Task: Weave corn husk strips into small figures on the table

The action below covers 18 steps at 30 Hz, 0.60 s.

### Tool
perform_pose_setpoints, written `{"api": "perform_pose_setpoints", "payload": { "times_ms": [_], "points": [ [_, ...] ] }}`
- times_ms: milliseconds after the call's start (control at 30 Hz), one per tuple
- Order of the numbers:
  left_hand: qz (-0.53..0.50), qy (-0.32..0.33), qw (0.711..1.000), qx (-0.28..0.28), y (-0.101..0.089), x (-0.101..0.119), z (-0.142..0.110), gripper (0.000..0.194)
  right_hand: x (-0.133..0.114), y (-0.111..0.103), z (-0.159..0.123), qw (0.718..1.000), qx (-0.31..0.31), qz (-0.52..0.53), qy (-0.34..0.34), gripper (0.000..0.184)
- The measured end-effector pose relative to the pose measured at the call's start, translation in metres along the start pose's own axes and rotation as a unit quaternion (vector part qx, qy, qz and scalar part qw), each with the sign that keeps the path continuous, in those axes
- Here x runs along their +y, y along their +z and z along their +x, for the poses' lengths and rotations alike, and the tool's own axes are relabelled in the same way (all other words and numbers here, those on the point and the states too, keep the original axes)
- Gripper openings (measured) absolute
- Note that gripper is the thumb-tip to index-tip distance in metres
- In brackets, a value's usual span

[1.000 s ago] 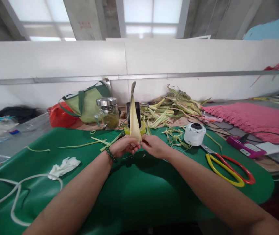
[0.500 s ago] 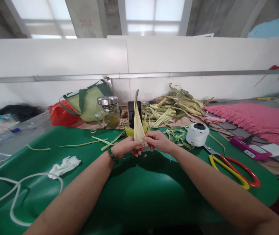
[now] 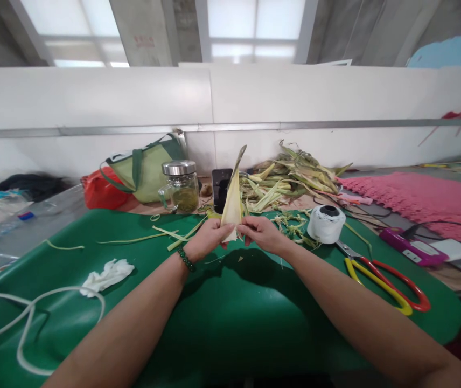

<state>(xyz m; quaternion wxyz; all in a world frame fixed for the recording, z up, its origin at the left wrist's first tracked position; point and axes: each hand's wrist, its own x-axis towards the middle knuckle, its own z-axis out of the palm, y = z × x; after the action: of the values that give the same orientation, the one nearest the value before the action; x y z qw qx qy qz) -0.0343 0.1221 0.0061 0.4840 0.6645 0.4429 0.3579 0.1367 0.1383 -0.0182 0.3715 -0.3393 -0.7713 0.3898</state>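
A pale yellow corn husk [image 3: 232,207] with a darker, pointed tip stands up between my hands, above the green mat [image 3: 230,323]. My left hand [image 3: 208,237], with a green bead bracelet at its wrist, pinches the husk's broad lower end between thumb and fingers. On the other side of that same end, my right hand [image 3: 265,234] is closed on the husk's edge. Behind the husk a dark phone [image 3: 219,188] leans upright on a yellow base that is mostly hidden. A heap of corn husks [image 3: 295,167] lies behind, to the right.
Right of my hands stand a white thread spool [image 3: 325,226] and scissors [image 3: 384,280] with red and yellow handles. A glass jar [image 3: 182,194] and a green bag [image 3: 145,170] are at the back left. Crumpled tissue [image 3: 107,277] and a white cord [image 3: 28,318] lie front left.
Both hands keep hold of the husk's lower end. The husk's tip has swung to the right and now leans that way, uncovering more of the phone. My left thumb now presses on the husk's front.
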Motion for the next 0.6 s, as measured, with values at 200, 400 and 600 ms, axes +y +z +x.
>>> {"api": "perform_pose_setpoints", "payload": {
  "times_ms": [200, 400, 600],
  "points": [
    [-0.058, 0.000, 0.998, -0.012, 0.001, 0.004, -0.005, 0.032, 0.000, -0.003, -0.002, 0.987, 0.021, -0.156, -0.031, 0.025],
    [-0.180, -0.019, 0.972, -0.149, -0.008, 0.013, -0.015, 0.035, -0.003, -0.010, -0.001, 0.908, 0.078, -0.412, 0.013, 0.023],
    [-0.292, 0.120, 0.939, -0.137, -0.043, 0.034, -0.030, 0.038, -0.003, -0.020, 0.004, 0.846, 0.130, -0.490, 0.166, 0.025]
  ]
}}
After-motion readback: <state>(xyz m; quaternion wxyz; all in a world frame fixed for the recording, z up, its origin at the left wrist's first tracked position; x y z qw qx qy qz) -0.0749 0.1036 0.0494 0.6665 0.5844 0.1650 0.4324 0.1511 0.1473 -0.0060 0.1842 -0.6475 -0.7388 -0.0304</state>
